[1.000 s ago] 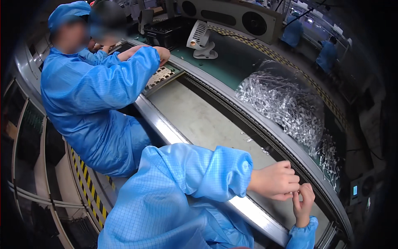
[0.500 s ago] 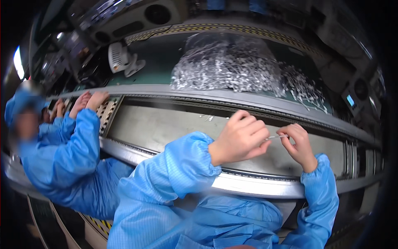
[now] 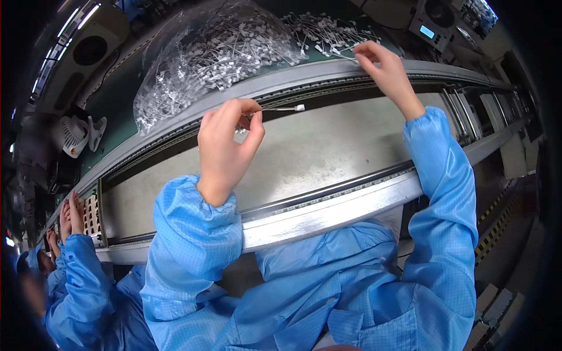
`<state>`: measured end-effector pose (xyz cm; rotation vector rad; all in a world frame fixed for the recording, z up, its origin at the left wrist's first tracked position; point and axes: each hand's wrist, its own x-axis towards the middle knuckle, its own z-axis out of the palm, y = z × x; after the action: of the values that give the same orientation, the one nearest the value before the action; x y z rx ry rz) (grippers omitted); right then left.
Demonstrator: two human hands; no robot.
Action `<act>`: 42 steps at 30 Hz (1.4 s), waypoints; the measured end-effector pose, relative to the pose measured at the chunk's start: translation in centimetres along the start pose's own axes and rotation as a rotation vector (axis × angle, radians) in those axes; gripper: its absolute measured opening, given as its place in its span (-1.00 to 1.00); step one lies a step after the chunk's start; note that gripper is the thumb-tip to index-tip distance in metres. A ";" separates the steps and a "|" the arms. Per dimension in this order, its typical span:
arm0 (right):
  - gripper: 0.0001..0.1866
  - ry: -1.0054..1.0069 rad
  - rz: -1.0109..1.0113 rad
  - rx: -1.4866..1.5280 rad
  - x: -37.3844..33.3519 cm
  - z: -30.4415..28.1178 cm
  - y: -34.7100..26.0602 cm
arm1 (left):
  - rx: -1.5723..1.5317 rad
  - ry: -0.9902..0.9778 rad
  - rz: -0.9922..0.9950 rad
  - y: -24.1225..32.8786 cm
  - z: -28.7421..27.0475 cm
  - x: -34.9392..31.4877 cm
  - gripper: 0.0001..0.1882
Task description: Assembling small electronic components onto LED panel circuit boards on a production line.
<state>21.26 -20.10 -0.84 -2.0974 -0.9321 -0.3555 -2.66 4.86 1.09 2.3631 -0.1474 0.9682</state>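
My left hand (image 3: pixel 227 146) is closed in a pinch over the conveyor, holding a short thin cable with a white connector (image 3: pixel 300 107) that sticks out to the right of the fingers. The cable's other end is partly hidden by the hand. My right hand (image 3: pixel 386 73) reaches over the far rail to a pile of loose white-ended cables (image 3: pixel 328 32). Its thumb and forefinger are pinched at the near edge of the pile, on the end of one cable (image 3: pixel 342 55). Left of the pile, a clear plastic bag (image 3: pixel 222 52) holds many more such cables.
The conveyor's metal rails (image 3: pixel 333 213) run across in front of me. At the left, another person's hands (image 3: pixel 71 213) are beside a tray with rows of slots (image 3: pixel 92 216). A small white fan (image 3: pixel 75 136) stands on the green bench (image 3: pixel 120 108). Beyond it sits a speaker box (image 3: pixel 93 47).
The view has turned, shifting the bench and bag leftward. My hands, close together at a cable before, are now apart. My right hand has reached away to the loose pile; my left keeps a cable.
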 end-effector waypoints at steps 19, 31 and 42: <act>-0.66 0.043 0.269 0.358 1.2 -1.6 12.0 | 0.039 -0.053 0.291 -1.3 4.2 0.1 -0.82; -0.70 0.234 -0.229 -0.054 1.2 -3.8 2.5 | -0.054 0.060 0.328 -1.4 3.9 -1.6 -0.91; -0.74 0.137 -0.156 0.094 -0.3 -3.2 0.5 | -0.051 0.030 0.435 -1.3 3.5 -1.0 -0.88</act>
<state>21.57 -22.86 0.79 -1.8953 -1.0135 -0.5193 -0.82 3.88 -2.18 2.3132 -0.6888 1.1793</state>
